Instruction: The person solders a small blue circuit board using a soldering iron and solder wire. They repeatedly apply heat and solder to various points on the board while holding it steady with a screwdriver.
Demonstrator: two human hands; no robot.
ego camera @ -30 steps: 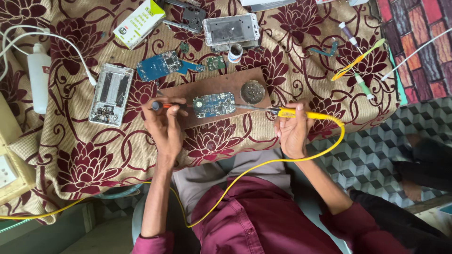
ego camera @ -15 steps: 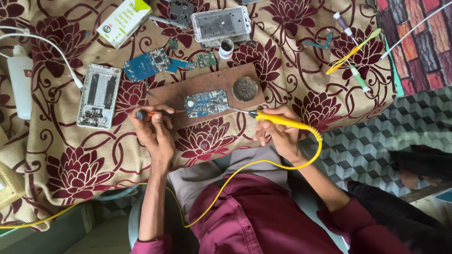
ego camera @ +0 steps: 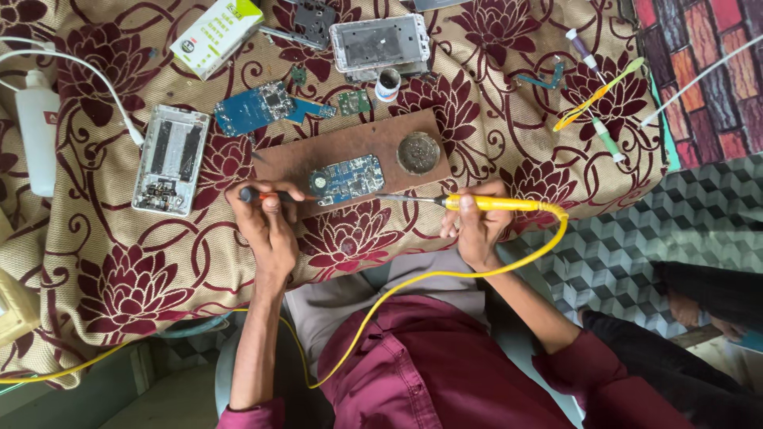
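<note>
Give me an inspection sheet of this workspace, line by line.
Surface: floral maroon cloth covering the table, a brown board lying on it.
Job's things: blue circuit board on the brown board; round tin beside it.
Clutter: opened phone frame, second phone frame, loose blue board, white box, white bottle.
Hands: left hand holds a thin tool; right hand holds a yellow soldering iron, tip by the board.
Cables: yellow cord across the lap; white cable.
Surroundings: patterned floor.
</note>
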